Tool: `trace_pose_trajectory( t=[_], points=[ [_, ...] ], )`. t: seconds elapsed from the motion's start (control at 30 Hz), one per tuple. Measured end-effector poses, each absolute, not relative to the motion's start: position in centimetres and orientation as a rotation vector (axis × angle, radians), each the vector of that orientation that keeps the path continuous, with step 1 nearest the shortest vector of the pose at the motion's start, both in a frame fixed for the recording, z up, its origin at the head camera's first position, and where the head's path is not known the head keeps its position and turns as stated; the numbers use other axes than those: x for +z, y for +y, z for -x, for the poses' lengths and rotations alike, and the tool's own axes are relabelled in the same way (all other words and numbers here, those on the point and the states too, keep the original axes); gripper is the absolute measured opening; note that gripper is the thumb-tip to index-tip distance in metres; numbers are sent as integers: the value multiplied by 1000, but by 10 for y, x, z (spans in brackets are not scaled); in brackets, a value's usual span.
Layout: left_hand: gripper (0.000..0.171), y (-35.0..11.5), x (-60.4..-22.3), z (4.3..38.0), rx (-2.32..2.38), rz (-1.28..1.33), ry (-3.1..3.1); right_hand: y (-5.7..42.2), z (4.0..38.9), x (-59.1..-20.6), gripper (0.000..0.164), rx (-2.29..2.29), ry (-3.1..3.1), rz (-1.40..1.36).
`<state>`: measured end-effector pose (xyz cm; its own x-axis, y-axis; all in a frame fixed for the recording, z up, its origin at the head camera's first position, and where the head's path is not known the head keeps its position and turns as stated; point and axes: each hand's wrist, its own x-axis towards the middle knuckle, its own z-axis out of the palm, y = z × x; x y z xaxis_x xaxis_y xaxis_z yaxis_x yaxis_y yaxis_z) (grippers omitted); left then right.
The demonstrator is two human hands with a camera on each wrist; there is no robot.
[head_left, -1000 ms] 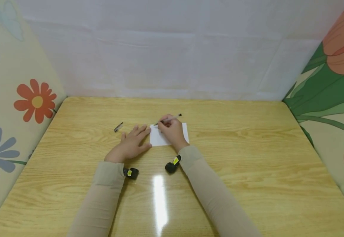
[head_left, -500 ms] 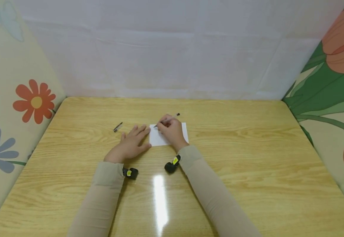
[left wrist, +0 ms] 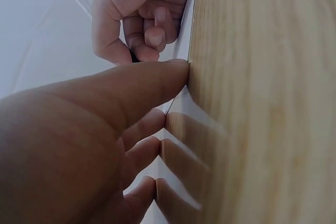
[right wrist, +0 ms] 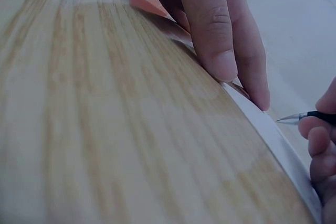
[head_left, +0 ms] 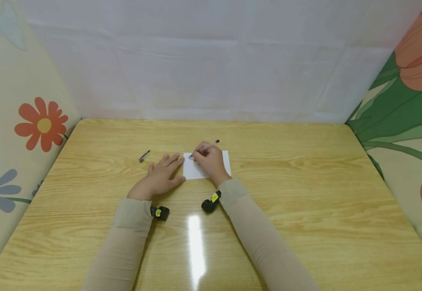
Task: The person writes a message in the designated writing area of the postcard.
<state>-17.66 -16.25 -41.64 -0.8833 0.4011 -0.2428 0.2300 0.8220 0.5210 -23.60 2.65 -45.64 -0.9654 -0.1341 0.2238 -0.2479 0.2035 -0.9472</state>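
Note:
A small white sheet of paper (head_left: 193, 171) lies on the wooden table. My right hand (head_left: 211, 161) rests on it and pinches a pen (head_left: 213, 143) with a clear barrel and a dark end. The pen's metal tip (right wrist: 287, 118) points down close over the paper in the right wrist view. My left hand (head_left: 161, 178) lies flat with its fingers spread, thumb and fingertips right at the paper's left edge. In the left wrist view its thumb (left wrist: 152, 80) presses at the sheet's near edge. A pen cap (head_left: 144, 156) lies beyond the left hand.
The wooden table (head_left: 305, 194) extends on both sides of the hands. A white cloth (head_left: 211, 60) hangs behind its far edge. Flower-printed panels (head_left: 43, 125) stand at the left and right. Black cameras (head_left: 161, 213) are strapped to both wrists.
The pen's rear end has shifted slightly left, and its tip has moved slightly across the paper near the upper left corner. The left hand and the pen cap stay in place.

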Motion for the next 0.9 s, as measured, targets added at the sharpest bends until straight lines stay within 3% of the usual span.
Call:
trace_pose_trajectory(
  t=[0.9],
  points=[
    [68, -162, -416, 176, 700, -481, 2670, 27, 238, -459, 11, 1853, -2422, -388]
  ],
)
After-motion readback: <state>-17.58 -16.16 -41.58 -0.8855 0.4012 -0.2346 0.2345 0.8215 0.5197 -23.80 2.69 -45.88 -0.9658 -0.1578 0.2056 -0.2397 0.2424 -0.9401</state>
